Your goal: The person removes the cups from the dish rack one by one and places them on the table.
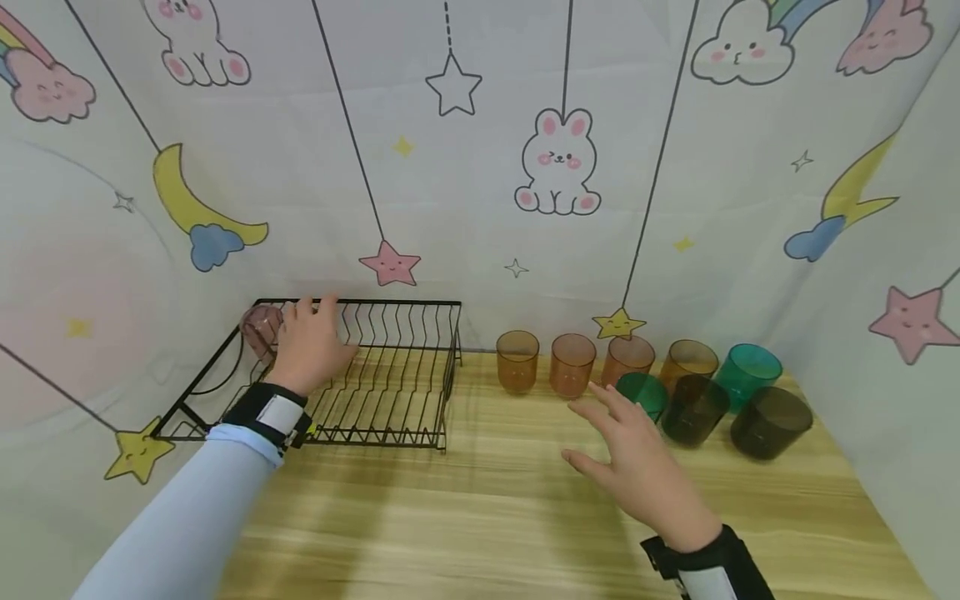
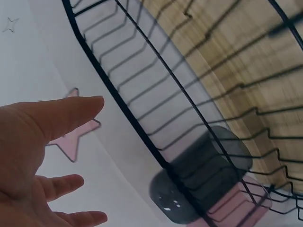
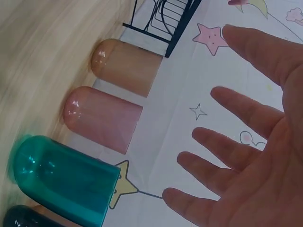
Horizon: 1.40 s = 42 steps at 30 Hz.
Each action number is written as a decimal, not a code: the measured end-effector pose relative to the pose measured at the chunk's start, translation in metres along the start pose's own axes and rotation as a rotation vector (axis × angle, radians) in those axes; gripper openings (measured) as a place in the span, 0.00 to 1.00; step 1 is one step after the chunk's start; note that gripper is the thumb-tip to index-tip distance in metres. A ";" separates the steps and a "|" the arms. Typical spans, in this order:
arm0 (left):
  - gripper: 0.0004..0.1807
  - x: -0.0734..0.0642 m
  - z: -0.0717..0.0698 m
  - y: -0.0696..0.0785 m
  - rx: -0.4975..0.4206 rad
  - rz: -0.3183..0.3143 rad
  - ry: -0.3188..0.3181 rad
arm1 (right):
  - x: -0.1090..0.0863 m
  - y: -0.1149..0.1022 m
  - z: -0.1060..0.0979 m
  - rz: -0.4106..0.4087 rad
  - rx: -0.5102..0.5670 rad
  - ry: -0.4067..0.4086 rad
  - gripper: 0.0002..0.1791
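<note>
My left hand [image 1: 307, 346] is over the back left part of a black wire dish rack [image 1: 397, 437], its fingers spread and holding nothing. Just left of it a pink cup [image 1: 260, 329] leans in the rack's corner. In the left wrist view a dark grey cup [image 2: 203, 172] lies against the wires beside the pink cup [image 2: 232, 210]; my hand hides it in the head view. Over the table, my right hand [image 1: 641, 462] has its fingers apart and grips nothing. Nearest to it are a green cup [image 1: 641, 396] and a pink cup [image 1: 573, 367].
Along the back stand an amber cup [image 1: 517, 362], another pink cup [image 1: 630, 354], a second amber cup [image 1: 686, 358] and a teal cup [image 1: 750, 371]. A dark brown cup [image 1: 694, 412] and a dark grey-brown cup [image 1: 771, 425] stand farther forward. A patterned cloth [image 1: 465, 183] hangs behind the wooden table [image 1: 450, 525].
</note>
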<state>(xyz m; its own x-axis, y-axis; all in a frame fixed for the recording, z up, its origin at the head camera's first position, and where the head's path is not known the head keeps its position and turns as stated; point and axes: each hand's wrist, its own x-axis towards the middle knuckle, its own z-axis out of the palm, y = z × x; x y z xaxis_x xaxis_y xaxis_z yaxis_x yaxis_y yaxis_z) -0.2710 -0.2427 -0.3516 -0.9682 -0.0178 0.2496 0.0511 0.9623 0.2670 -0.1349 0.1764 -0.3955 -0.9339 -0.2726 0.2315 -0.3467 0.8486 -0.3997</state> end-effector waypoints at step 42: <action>0.22 0.034 0.026 -0.045 0.309 0.094 -0.117 | -0.001 -0.004 0.015 -0.031 0.021 -0.078 0.35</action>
<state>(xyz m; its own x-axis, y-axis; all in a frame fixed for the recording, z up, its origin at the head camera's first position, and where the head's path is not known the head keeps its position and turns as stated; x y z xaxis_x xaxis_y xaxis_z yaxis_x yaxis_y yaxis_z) -0.3125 -0.2796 -0.3789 -0.9851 0.0893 0.1467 0.0826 0.9953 -0.0512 -0.1333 0.1665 -0.4070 -0.9264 -0.3336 0.1748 -0.3765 0.8298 -0.4118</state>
